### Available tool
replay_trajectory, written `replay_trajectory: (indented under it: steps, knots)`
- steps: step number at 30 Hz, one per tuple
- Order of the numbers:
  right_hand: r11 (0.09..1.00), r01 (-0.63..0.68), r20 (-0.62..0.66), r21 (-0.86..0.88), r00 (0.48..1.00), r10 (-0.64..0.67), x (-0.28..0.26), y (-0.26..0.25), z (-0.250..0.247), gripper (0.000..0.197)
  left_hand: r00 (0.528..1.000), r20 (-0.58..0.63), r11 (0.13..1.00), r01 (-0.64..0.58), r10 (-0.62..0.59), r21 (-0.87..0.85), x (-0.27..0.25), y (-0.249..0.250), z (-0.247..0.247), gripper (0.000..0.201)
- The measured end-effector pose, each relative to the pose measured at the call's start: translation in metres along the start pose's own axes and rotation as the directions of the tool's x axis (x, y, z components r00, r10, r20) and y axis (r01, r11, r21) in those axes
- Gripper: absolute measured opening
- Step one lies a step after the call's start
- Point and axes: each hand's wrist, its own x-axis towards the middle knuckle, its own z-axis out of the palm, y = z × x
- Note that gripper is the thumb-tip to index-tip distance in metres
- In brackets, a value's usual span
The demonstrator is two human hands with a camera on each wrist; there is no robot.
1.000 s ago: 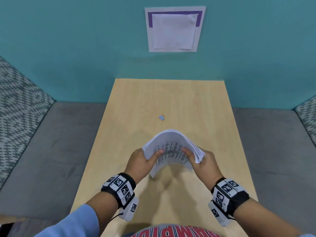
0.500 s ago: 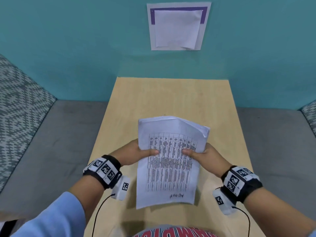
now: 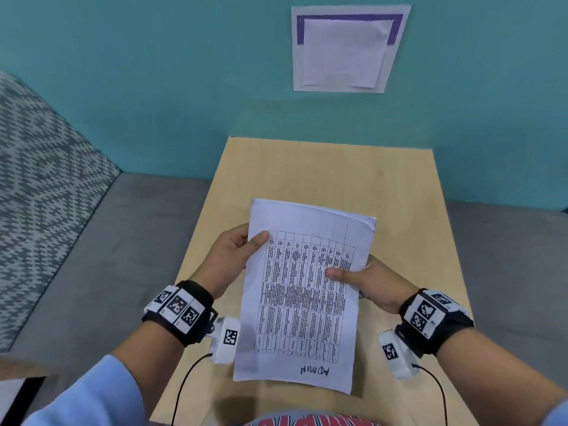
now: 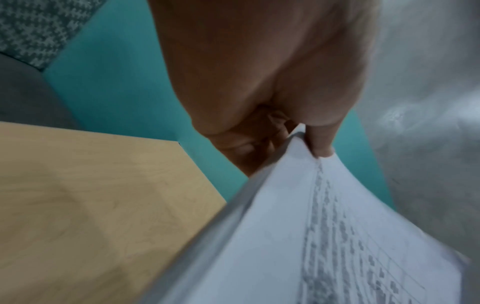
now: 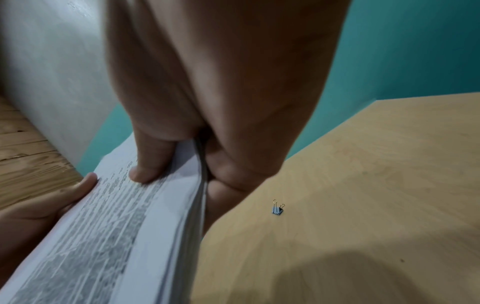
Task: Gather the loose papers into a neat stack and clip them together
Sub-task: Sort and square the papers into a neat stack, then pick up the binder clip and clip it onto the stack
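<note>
A stack of white papers (image 3: 304, 290) with a printed table and "ADMIN" handwritten on top is held above the wooden table (image 3: 399, 186). My left hand (image 3: 236, 256) grips its left edge, thumb on top (image 4: 322, 142). My right hand (image 3: 362, 278) grips the right edge, thumb on the top sheet (image 5: 150, 164), fingers underneath. The stack's edge (image 5: 200, 205) looks roughly even. A small blue binder clip (image 5: 277, 210) stands on the table beyond the right hand; the papers hide it in the head view.
The table butts against a teal wall (image 3: 153, 87) bearing a taped paper sheet (image 3: 347, 50). Grey cushions (image 3: 92, 256) flank the table on both sides, with a patterned backrest (image 3: 40, 167) at left.
The stack has swung from a curled, upright bundle to lie flat with its printed face up, and both hands have drawn it closer to my body. It now covers the clip in the head view.
</note>
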Motion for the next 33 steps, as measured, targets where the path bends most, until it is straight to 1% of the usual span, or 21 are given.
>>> replay_trajectory:
  steps: [3,7,9,11,12,13,14,15,16,17,18,19,20,21,22,23,25,27,28,31,33]
  knots:
    - [0.997,-0.043,0.040,0.067,0.998,0.040,0.006,0.003,0.006,0.066,1.000,-0.010,1.000,0.006,-0.006,-0.028,-0.004,-0.005,-0.004,0.027]
    - [0.992,-0.105,0.065,0.072,0.993,0.101,0.014,0.009,0.017,0.051,0.998,-0.058,0.998,0.023,-0.026,-0.054,-0.007,-0.022,-0.012,0.030]
    - [0.988,-0.137,0.079,0.068,0.988,0.132,0.021,0.010,0.025,0.048,0.996,-0.084,0.999,0.016,-0.019,-0.044,-0.007,-0.030,-0.018,0.040]
    - [0.988,-0.147,0.099,0.047,0.985,0.142,0.031,0.010,0.027,0.056,0.992,-0.129,1.000,0.003,-0.005,-0.019,-0.005,-0.035,-0.028,0.047]
    - [0.988,-0.146,0.110,0.044,0.984,0.141,0.038,0.010,0.026,0.064,0.988,-0.157,1.000,-0.003,0.002,-0.004,-0.003,-0.038,-0.036,0.046]
    - [0.988,-0.148,0.118,0.046,0.983,0.141,0.046,0.008,0.024,0.071,0.983,-0.184,1.000,-0.002,0.006,0.019,-0.001,-0.039,-0.046,0.051]
    - [0.987,-0.154,0.104,0.045,0.983,0.148,0.057,0.006,0.020,0.074,0.978,-0.206,0.999,-0.007,0.017,0.046,0.000,-0.041,-0.058,0.062]
    - [0.986,-0.162,0.057,0.041,0.986,0.160,0.070,0.004,0.016,0.070,0.974,-0.224,0.996,-0.011,0.030,0.083,0.003,-0.045,-0.071,0.077]
    - [0.985,-0.169,-0.023,0.033,0.985,0.169,0.088,0.001,0.011,0.062,0.970,-0.238,0.993,-0.015,0.042,0.116,0.005,-0.048,-0.083,0.086]
    - [0.984,-0.174,-0.130,0.019,0.976,0.175,0.109,0.001,0.004,0.052,0.964,-0.262,0.990,-0.007,0.045,0.141,0.007,-0.051,-0.095,0.087]
    - [0.984,-0.178,-0.249,-0.009,0.953,0.170,0.131,0.001,-0.004,0.045,0.959,-0.280,0.987,-0.005,0.050,0.158,0.008,-0.049,-0.103,0.084]
    - [0.980,-0.185,-0.361,-0.078,0.921,0.146,0.152,-0.001,-0.010,0.040,0.953,-0.298,0.986,-0.006,0.056,0.167,0.009,-0.048,-0.110,0.076]
    - [0.960,-0.206,-0.443,-0.187,0.890,0.105,0.174,-0.003,-0.015,0.038,0.949,-0.310,0.983,-0.008,0.066,0.184,0.012,-0.047,-0.119,0.066]
    - [0.924,-0.233,-0.498,-0.304,0.865,0.054,0.189,-0.006,-0.019,0.039,0.948,-0.311,0.981,-0.009,0.071,0.196,0.012,-0.043,-0.121,0.059]
    - [0.880,-0.265,-0.530,-0.394,0.848,0.017,0.205,-0.008,-0.020,0.042,0.949,-0.308,0.979,-0.006,0.069,0.202,0.015,-0.041,-0.126,0.056]
    - [0.850,-0.292,-0.553,-0.439,0.833,0.000,0.219,-0.009,-0.020,0.046,0.950,-0.305,0.980,-0.004,0.066,0.200,0.017,-0.039,-0.131,0.057]
    - [0.824,-0.338,-0.585,-0.454,0.811,0.011,0.241,-0.007,-0.016,0.051,0.951,-0.299,0.972,-0.004,0.076,0.233,0.023,-0.038,-0.140,0.058]
    - [0.805,-0.379,-0.606,-0.456,0.795,0.031,0.258,-0.003,-0.013,0.050,0.950,-0.301,0.956,0.005,0.088,0.294,0.028,-0.037,-0.147,0.052]
    - [0.796,-0.388,-0.605,-0.464,0.795,0.036,0.265,0.000,-0.012,0.046,0.949,-0.301,0.950,0.009,0.090,0.312,0.030,-0.038,-0.150,0.051]
    - [0.757,-0.414,-0.600,-0.506,0.799,0.037,0.275,0.003,-0.016,0.019,0.953,-0.291,0.948,0.009,0.088,0.317,0.036,-0.042,-0.155,0.058]
    - [0.738,-0.433,-0.617,-0.517,0.786,0.030,0.278,0.001,-0.017,0.018,0.955,-0.288,0.952,0.016,0.076,0.305,0.038,-0.043,-0.156,0.064]
